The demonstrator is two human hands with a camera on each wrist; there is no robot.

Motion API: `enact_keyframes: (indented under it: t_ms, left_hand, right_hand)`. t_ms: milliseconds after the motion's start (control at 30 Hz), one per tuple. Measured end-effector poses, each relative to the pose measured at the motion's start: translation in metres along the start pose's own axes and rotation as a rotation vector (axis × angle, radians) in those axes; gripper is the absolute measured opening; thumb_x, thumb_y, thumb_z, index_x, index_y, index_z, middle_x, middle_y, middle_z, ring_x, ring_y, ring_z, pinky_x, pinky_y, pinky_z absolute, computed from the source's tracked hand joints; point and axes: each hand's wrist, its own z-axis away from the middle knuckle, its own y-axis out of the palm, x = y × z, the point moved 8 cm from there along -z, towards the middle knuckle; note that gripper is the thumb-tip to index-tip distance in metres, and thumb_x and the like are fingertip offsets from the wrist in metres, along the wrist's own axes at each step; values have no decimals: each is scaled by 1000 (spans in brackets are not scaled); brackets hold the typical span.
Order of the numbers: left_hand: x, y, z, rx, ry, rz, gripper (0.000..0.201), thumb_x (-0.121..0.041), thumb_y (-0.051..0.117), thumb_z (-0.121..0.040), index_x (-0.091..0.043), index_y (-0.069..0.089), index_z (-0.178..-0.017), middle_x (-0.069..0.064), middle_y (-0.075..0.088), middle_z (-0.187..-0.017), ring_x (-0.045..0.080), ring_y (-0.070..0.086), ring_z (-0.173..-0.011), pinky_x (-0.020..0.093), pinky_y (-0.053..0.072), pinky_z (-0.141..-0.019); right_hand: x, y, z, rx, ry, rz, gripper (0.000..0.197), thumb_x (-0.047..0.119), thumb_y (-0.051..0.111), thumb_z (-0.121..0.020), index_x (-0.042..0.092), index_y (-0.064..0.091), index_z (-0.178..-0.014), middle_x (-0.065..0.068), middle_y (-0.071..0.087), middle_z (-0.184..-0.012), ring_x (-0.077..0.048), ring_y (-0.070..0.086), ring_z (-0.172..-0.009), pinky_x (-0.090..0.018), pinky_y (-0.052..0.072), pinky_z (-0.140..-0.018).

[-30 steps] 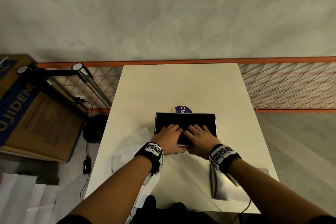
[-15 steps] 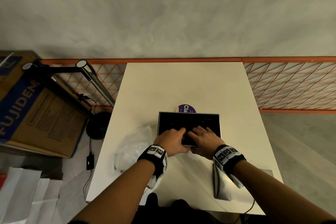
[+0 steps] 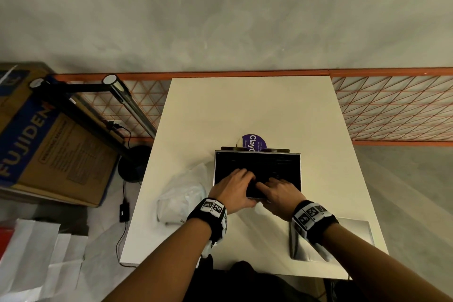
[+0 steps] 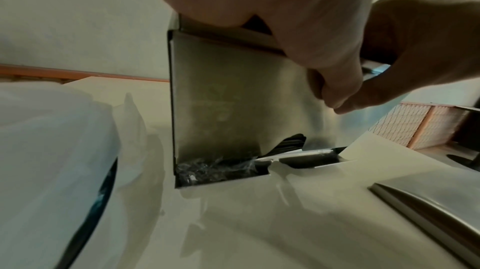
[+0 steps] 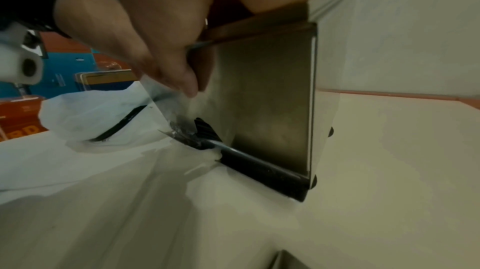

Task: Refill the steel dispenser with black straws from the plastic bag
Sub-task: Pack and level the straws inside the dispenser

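Observation:
The steel dispenser (image 3: 257,162) stands open-topped in the middle of the table, packed with black straws (image 3: 269,167). My left hand (image 3: 232,186) and right hand (image 3: 277,191) meet at its near rim. The fingers bend over the rim onto the straws. Both thumbs press down the front wall (image 4: 233,99), where a clear film (image 5: 166,109) hangs. Straw ends (image 4: 285,146) show in the bottom slot. The white plastic bag (image 3: 181,193) lies slumped to the left, dark straws faintly visible through it (image 5: 122,123).
A steel lid (image 3: 348,235) lies at the table's near right corner. A purple label (image 3: 253,142) shows behind the dispenser. Orange mesh fencing (image 3: 392,110) runs behind the table. A cardboard box (image 3: 49,149) and a lamp stand (image 3: 132,167) are on the floor to the left.
My fingers, earlier spread flat over the straws, have drawn together at the middle of the near rim. The dispenser and bag have stayed put.

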Motion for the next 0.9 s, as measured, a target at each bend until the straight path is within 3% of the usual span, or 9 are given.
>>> enact_keyframes:
  t_ms: [67, 133, 233, 400, 567, 700, 900]
  left_hand:
    - [-1, -1, -1, 2, -8, -3, 60, -54, 77, -74, -28, 50, -121, -8, 54, -118, 15, 54, -113, 37, 54, -91]
    - [1, 0, 1, 23, -43, -5, 56, -56, 75, -76, -30, 48, -118, -6, 61, -113, 21, 63, -104, 38, 56, -83]
    - [2, 3, 6, 48, -59, -44, 48, -58, 71, -82, -30, 50, -115, -4, 69, -106, 25, 69, -96, 35, 53, -75]
    - [1, 6, 9, 69, -69, -15, 47, -57, 70, -84, -30, 52, -117, -2, 70, -112, 26, 69, -100, 36, 56, -79]
    - [1, 3, 8, 49, -66, 59, 48, -52, 77, -80, -32, 56, -119, -8, 68, -116, 19, 68, -103, 36, 58, -83]
    - [2, 1, 5, 30, -52, 95, 54, -48, 80, -77, -31, 55, -122, -10, 65, -122, 15, 65, -108, 36, 57, -89]
    - [10, 1, 1, 69, -103, 88, 58, -50, 76, -78, -34, 47, -126, -3, 72, -107, 25, 70, -98, 40, 59, -83]
  right_hand:
    - [-3, -3, 3, -24, 52, -33, 43, 30, 66, -78, 22, 57, -120, -4, 72, -91, -27, 66, -85, -36, 56, -69]
    - [-8, -6, 7, -40, 102, -80, 45, 31, 70, -76, 22, 59, -120, -5, 71, -89, -28, 67, -84, -36, 56, -67]
    - [-8, -6, 11, -6, 133, -110, 45, 33, 66, -81, 21, 57, -124, -7, 70, -100, -29, 64, -96, -37, 54, -78]
    - [-8, 1, 12, 44, 177, -194, 43, 32, 59, -85, 27, 50, -127, -1, 68, -114, -24, 59, -107, -38, 51, -89]
    - [-6, 13, 9, 157, 233, -295, 52, 36, 53, -83, 34, 40, -133, -4, 65, -119, -31, 63, -108, -43, 52, -92]
    - [-7, 18, 5, 239, 247, -208, 60, 27, 51, -86, 34, 29, -142, -8, 54, -134, -32, 51, -123, -48, 40, -106]
    - [-8, 4, 2, 195, 240, -156, 63, 23, 49, -89, 33, 24, -146, -1, 55, -137, -25, 40, -132, -48, 38, -105]
